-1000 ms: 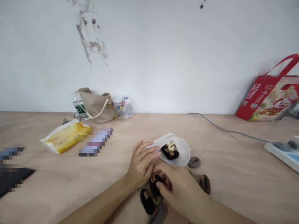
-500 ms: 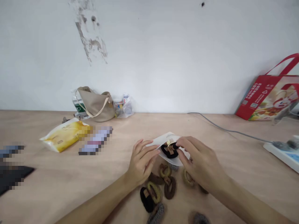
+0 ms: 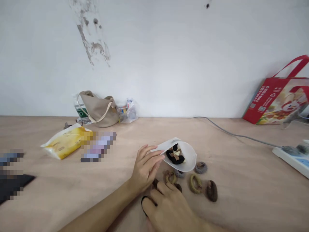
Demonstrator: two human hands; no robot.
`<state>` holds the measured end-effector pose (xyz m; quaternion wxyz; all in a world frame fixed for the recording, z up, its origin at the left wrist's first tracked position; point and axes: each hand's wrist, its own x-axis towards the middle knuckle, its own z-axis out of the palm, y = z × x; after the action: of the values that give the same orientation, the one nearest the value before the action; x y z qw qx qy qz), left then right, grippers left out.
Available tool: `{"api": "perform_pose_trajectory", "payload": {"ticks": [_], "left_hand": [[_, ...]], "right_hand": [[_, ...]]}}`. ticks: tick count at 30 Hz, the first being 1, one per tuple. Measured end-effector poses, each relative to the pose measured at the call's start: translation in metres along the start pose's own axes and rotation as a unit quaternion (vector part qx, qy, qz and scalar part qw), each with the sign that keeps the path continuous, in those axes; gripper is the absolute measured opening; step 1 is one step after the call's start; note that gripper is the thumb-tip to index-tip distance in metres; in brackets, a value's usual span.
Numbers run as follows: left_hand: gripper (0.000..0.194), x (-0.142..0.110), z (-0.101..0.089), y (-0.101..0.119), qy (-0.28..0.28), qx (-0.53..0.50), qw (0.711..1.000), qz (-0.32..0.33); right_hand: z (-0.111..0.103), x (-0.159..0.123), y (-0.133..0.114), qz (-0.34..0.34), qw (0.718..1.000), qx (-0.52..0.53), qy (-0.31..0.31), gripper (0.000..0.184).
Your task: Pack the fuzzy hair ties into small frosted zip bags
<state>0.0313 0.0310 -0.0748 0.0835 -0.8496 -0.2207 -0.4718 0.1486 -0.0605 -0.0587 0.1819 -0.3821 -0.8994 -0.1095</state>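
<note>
My left hand (image 3: 147, 166) grips the left rim of a white pouch (image 3: 190, 158), its fingers stretched along the edge and the thumb below. The pouch lies with its mouth open toward me, and black hair ties (image 3: 177, 159) with tan bands and some pale ones show inside. My right hand (image 3: 166, 203) is lowered over the hair ties on the table, its fingers curled around a black hair tie (image 3: 143, 206); the fingertips are mostly hidden. Just beyond it lies a yellowish hair tie (image 3: 170, 177). To its right are another yellowish tie (image 3: 195, 184), a brown one (image 3: 211, 190) and a grey one (image 3: 201, 167).
A yellow tissue pack (image 3: 70, 140) and a blurred phone-like thing (image 3: 100, 146) lie to the left. Against the wall stand a beige bag (image 3: 101, 109) and a clear plastic bag (image 3: 130, 112). At right are a red carrier bag (image 3: 277, 100), a grey cable (image 3: 229, 131) and a white power strip (image 3: 293, 161).
My right hand has let go of the black hair tie at the pouch mouth and come down toward me onto the loose ties. My left hand has stayed at the pouch rim.
</note>
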Motion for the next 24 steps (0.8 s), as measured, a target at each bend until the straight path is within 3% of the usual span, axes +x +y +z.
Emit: {"api": "perform_pose_trajectory", "payload": {"ticks": [4,8,12,15,17,20,24], "left_hand": [[0.025,0.0,-0.001,0.001,-0.001,-0.013,1.0,-0.001],[0.026,-0.002,-0.001,0.001,0.006,-0.024,1.0,-0.01],[0.03,-0.004,0.0,0.0,-0.006,-0.035,0.999,-0.02],[0.03,-0.004,0.0,-0.001,-0.009,-0.032,0.999,-0.025],[0.028,-0.004,0.0,0.0,-0.004,-0.032,0.999,-0.023],[0.026,-0.002,0.0,0.001,0.004,-0.029,0.999,-0.021],[0.024,0.0,0.0,0.003,0.007,-0.02,1.0,-0.021]], "right_hand": [[-0.006,-0.003,0.002,-0.017,1.0,-0.001,-0.008,0.007],[-0.019,-0.018,0.02,-0.051,0.997,0.02,0.048,0.006],[-0.022,-0.031,0.06,0.06,0.988,0.025,0.137,0.02],[-0.02,-0.039,0.082,0.143,0.977,0.073,0.139,0.022],[-0.021,-0.048,0.087,0.155,0.975,0.105,0.121,0.02],[-0.024,-0.065,0.078,0.119,0.983,0.109,0.092,0.017],[-0.025,-0.09,0.061,-0.025,0.995,0.099,0.007,0.016]]}}
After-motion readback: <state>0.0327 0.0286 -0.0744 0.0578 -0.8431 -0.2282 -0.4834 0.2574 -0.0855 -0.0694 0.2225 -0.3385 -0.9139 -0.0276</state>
